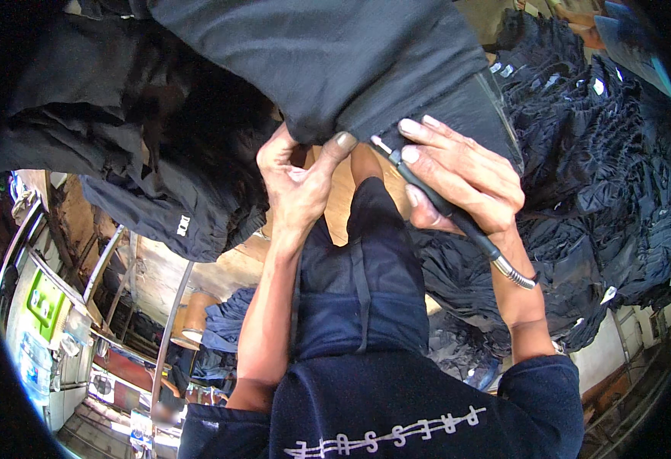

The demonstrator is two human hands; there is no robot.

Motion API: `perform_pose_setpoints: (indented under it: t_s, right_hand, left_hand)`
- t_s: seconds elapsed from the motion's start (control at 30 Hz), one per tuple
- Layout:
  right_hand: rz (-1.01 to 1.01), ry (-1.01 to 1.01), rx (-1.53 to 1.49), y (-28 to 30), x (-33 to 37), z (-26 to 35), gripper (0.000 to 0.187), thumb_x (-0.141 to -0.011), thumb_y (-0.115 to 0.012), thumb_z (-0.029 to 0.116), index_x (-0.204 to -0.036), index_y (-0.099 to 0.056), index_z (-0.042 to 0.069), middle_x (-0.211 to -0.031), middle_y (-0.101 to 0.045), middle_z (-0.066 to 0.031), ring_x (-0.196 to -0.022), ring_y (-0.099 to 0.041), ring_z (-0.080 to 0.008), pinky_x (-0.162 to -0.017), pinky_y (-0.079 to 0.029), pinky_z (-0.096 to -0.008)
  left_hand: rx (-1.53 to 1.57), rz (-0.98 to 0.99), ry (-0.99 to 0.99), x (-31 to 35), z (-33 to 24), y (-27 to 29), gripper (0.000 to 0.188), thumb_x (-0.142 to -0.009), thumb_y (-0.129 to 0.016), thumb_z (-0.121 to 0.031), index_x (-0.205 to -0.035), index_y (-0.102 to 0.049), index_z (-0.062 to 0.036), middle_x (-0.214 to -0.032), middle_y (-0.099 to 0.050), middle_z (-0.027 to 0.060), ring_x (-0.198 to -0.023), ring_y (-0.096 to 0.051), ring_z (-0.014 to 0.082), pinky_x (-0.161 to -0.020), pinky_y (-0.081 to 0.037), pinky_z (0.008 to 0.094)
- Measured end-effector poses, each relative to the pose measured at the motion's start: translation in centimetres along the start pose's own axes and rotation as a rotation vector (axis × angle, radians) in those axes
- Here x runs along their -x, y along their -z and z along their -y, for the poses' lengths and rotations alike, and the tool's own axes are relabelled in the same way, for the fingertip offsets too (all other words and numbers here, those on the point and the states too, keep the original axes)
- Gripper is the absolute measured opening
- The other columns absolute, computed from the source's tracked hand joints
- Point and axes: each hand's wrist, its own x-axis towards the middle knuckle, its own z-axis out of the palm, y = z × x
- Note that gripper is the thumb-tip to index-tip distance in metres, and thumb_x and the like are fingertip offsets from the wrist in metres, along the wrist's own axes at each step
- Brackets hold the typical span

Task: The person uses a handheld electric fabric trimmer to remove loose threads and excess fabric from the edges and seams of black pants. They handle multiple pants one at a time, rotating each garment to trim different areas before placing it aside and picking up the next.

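Observation:
A black garment [343, 69] stretches across the top middle, with its lower edge at my hands. My left hand [296, 180] is closed on that edge, pinching the cloth between thumb and fingers. In my right hand [469, 176] is a black pen-shaped tool [475, 232] with a pale tip and a coiled metal sleeve at its back end. The tip points toward my left thumb, close to the cloth edge; whether it touches, I cannot tell. My right fingertips rest against the garment.
Dark garments [106, 115] hang or lie at the left. A large heap of gathered black garments [596, 176] with small white labels fills the right. Lower left stand a brown roll [195, 315], a green container [43, 304], a clear plastic bottle [35, 369] and metal poles [169, 336].

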Motion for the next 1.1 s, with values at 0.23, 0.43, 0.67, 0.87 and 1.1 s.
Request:
perform_pose_setpoints:
  t_s: [0.23,0.43,0.67,0.87,1.1]
  right_hand:
    - [-0.547,-0.328,0.095,1.2,1.4,-0.5,0.023,-0.101,-0.067,0.009,-0.114,-0.077,-0.007,-0.105,-0.081,-0.0185,-0.107,-0.081,-0.0315,-0.101,-0.063,-0.0433]
    - [-0.806,-0.784,-0.147,1.8,-3.1,0.6,0.022,-0.105,-0.078,0.016,-0.117,-0.073,-0.003,-0.102,-0.076,-0.0099,-0.095,-0.07,-0.0175,-0.088,-0.057,-0.034]
    - [-0.866,-0.647,0.073,-0.9,-3.6,1.1,0.02,-0.09,-0.078,0.004,-0.109,-0.072,0.004,-0.091,-0.076,-0.0142,-0.087,-0.076,-0.0224,-0.083,-0.059,-0.0367]
    - [-0.819,-0.697,0.189,-0.9,-2.5,0.0,0.028,-0.087,-0.069,0.006,-0.114,-0.073,0.003,-0.112,-0.078,-0.021,-0.107,-0.076,-0.0379,-0.097,-0.059,-0.044]
    - [-1.094,-0.609,0.601,0.6,7.0,3.5,0.029,-0.09,-0.062,-0.008,-0.115,-0.071,0.004,-0.1,-0.07,-0.0193,-0.091,-0.071,-0.0392,-0.079,-0.055,-0.045]
  left_hand:
    - [0.001,0.057,0.123,0.7,-1.8,1.2,0.015,-0.096,-0.087,-0.011,-0.106,-0.083,-0.0011,-0.101,-0.077,-0.002,-0.091,-0.066,0.0082,-0.086,-0.053,0.0279]
    - [-0.29,0.377,0.066,2.1,-5.2,2.1,0.03,-0.104,-0.08,-0.031,-0.097,-0.081,-0.0018,-0.086,-0.074,-0.0029,-0.084,-0.064,0.0075,-0.079,-0.053,0.0299]
    - [-0.653,-0.275,-0.526,-14.3,-15.9,13.2,0.072,-0.092,-0.089,-0.036,-0.145,-0.058,0.0035,-0.131,-0.069,0.0215,-0.115,-0.069,0.0315,-0.103,-0.055,0.0462]
    - [-1.219,-0.032,-0.44,-32.7,-22.4,12.9,0.114,-0.076,-0.089,-0.068,-0.155,-0.05,0.0049,-0.161,-0.045,0.0342,-0.153,-0.039,0.0479,-0.128,-0.033,0.055]
    - [-0.86,0.454,-0.202,-28.5,-23.2,11.0,0.075,-0.082,-0.091,-0.036,-0.139,-0.068,0.0062,-0.146,-0.062,0.0225,-0.132,-0.061,0.0323,-0.116,-0.047,0.0445]
